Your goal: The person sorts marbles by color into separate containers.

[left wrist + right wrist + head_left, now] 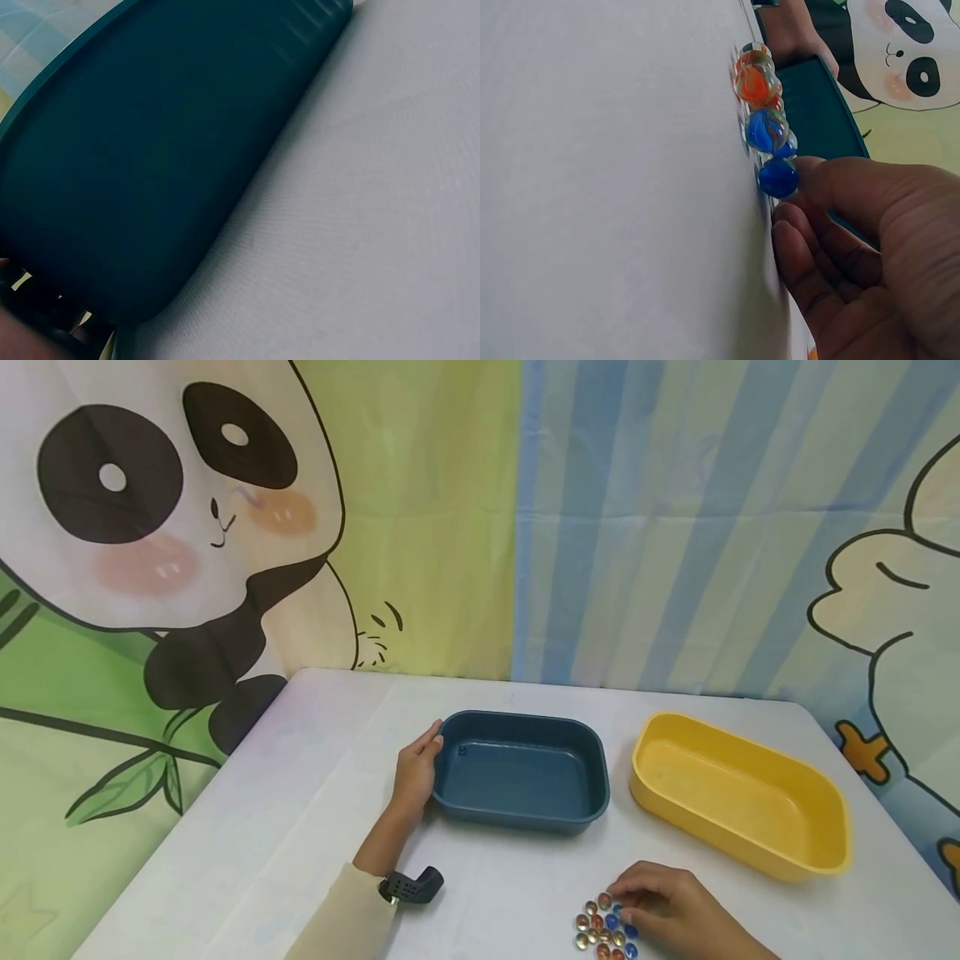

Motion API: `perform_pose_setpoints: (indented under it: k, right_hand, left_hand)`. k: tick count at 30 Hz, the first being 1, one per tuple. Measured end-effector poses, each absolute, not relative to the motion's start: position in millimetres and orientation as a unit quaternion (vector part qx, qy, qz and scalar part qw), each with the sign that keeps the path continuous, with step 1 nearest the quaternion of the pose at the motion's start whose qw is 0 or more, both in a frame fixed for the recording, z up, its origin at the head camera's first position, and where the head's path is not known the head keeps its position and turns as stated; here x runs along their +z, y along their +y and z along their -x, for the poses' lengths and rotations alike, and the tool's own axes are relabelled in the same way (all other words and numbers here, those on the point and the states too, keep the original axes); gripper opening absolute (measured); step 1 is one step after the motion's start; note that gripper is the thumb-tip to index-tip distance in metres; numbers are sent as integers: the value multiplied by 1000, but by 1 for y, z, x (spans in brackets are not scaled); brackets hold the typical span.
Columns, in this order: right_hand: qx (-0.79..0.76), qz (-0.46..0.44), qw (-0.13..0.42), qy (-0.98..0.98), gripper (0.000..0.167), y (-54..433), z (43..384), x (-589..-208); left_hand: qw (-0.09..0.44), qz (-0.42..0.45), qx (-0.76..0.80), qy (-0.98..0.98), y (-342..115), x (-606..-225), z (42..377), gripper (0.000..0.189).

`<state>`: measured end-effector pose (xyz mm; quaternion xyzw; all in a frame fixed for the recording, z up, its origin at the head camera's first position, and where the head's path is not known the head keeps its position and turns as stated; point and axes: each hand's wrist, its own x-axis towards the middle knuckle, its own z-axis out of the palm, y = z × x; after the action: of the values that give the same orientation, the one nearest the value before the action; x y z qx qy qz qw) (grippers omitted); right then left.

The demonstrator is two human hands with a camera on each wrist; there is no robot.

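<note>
On the left of a dark blue plastic tub (517, 822), my left hand (415, 772) grips the end wall, thumb at the rim. The left wrist view shows the tub's outer side (150, 165) up close, with shadowed fingers at its lower left corner. My right hand (671, 906) is at the edge of a cluster of glass marbles (597, 922), some blue, some orange or amber. Its thumb and forefinger stand apart around the near marbles. In the right wrist view, the thumb tip meets a blue marble (778, 178), and the other fingers bend loosely below.
A yellow plastic tub (742, 793) stands at the right of the white table (300, 827), set at an angle beside the blue one. A cartoon-printed curtain (442, 527) hangs behind the table. A black band (412, 887) is on the left wrist.
</note>
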<state>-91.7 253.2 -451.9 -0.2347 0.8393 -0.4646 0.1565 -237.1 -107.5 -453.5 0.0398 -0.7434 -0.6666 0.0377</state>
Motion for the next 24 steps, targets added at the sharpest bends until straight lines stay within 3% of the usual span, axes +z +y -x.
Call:
perform_pose_setpoints:
  k: [4, 15, 24]
  right_hand:
    - [-443, 274, 117, 845, 16, 250, 93, -454]
    - [-432, 228, 151, 859, 8, 245, 94, -449]
    - [-386, 193, 94, 897, 5, 244, 92, -443]
  left_hand:
    - [37, -43, -666, -744, -108, -453, 237, 43]
    - [34, -36, -672, -739, -109, -455, 237, 44]
    - [35, -33, -666, -744, -108, -455, 238, 45]
